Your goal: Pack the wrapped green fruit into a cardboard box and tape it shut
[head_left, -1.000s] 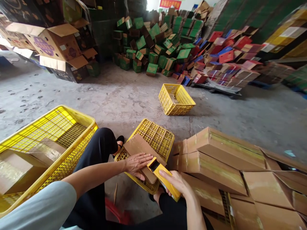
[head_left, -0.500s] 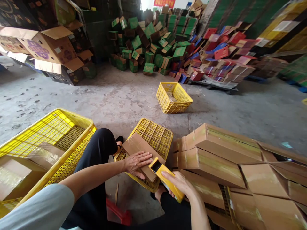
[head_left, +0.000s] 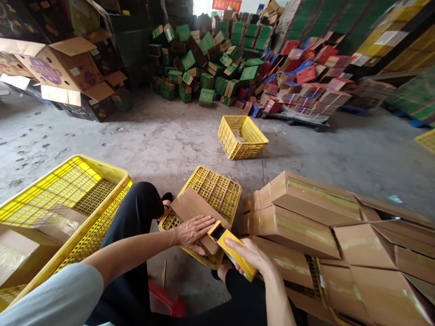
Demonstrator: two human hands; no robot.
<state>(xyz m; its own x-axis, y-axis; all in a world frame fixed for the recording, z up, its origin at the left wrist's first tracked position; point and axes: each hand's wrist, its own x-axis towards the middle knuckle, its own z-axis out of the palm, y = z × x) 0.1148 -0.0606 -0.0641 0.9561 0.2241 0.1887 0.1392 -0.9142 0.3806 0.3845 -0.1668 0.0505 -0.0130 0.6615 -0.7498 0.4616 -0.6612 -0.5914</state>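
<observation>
My left hand [head_left: 193, 232] lies flat, fingers stretched out, on a small brown cardboard box [head_left: 192, 203]. Under the box is an upturned yellow plastic crate [head_left: 222, 188] that stands between my legs. In my right hand [head_left: 251, 256] is a yellow hand-held tool [head_left: 231, 248] with a dark opening at its front end; I cannot make out its exact kind. That front end is at the right part of the box, close to my left fingertips. Whether it touches the cardboard cannot be made out.
A large yellow crate [head_left: 112, 179] at my left holds taped cardboard boxes [head_left: 57, 222]. Stacked brown boxes [head_left: 306, 231] stand at my right. A smaller yellow crate [head_left: 242, 138] sits ahead on the floor. Farther back are heaped green boxes [head_left: 207, 81] and red and blue boxes [head_left: 306, 74].
The whole view has shifted slightly to the left. My hands, the box and the yellow tool keep nearly the same places relative to each other.
</observation>
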